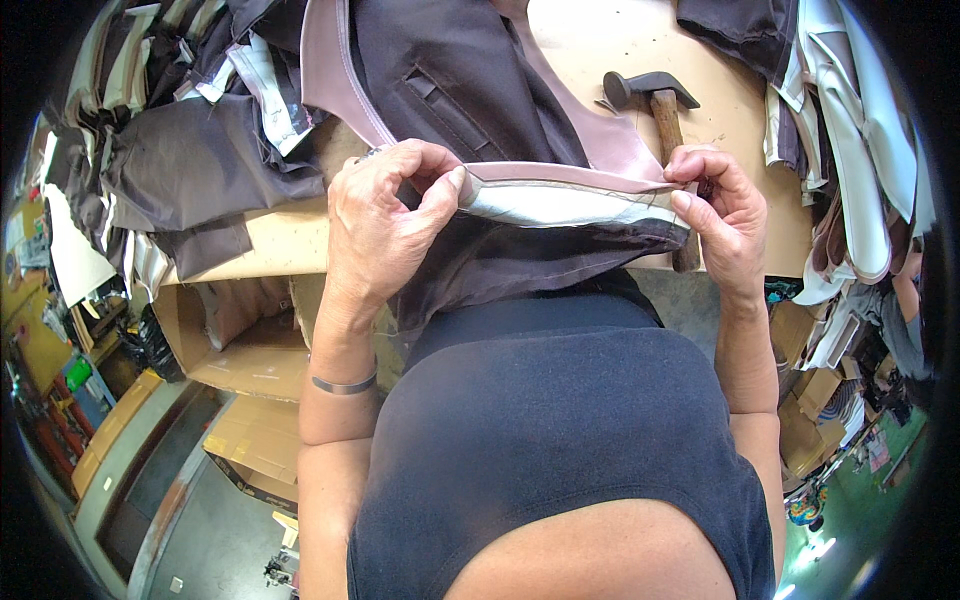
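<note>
A sewn piece of dark fabric with pink trim (600, 130) lies over the table's front edge, its white-backed seam edge (560, 204) turned toward me. My left hand (395, 205) pinches the left end of that edge between thumb and forefinger. At the other end my right hand (722, 205) pinches the pink trim in the same way, so the edge is stretched between the two. A slit pocket opening (447, 108) shows in the dark fabric beyond. Just behind my right hand rests a hammer (650, 92) with a wooden handle, partly hidden by the fingers.
Dark fabric pieces (210, 150) are heaped on the left of the tan table (290, 240). More white and dark pieces (840, 140) hang over its right side. Cardboard boxes (240, 365) stand below at the left, and other boxes (815, 400) at the lower right.
</note>
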The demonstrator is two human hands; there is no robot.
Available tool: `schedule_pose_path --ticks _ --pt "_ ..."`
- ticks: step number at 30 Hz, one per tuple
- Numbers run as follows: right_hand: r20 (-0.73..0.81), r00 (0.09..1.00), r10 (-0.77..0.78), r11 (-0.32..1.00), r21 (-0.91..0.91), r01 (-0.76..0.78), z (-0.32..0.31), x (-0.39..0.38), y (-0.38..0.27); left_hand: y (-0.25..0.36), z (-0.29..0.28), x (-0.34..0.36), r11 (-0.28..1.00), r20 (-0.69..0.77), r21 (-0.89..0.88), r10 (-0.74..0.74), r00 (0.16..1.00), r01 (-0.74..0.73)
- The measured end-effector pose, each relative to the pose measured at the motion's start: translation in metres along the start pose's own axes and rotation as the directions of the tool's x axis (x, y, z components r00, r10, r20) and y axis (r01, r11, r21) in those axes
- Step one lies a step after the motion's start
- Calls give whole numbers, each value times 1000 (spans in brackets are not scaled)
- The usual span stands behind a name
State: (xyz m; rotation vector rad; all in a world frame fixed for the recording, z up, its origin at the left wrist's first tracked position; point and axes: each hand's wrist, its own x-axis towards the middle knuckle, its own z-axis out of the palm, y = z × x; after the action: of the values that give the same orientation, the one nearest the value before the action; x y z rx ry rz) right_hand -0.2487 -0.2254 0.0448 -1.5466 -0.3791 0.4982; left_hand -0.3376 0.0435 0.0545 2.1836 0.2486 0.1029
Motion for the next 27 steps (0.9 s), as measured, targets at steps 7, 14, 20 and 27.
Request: schedule_pose_path --ticks 7,14,20,27 --pt "1 1000 2 1000 1 -2 1 -1 1 2 0 -1 1000 2 9 -15 1000 15" --pt "-1 1000 7 1000 -16 -7 0 -2 0 1 -2 -1 999 51 41 0 999 -2" --pt "-5 1000 14 1000 -9 -14 0 -1 1 1 -1 -3 998 45 -19 -50 998 51" --pt "-5 1000 15 1000 3 -15 1 0 2 -1 -2 -4 995 63 -63 -70 996 74"
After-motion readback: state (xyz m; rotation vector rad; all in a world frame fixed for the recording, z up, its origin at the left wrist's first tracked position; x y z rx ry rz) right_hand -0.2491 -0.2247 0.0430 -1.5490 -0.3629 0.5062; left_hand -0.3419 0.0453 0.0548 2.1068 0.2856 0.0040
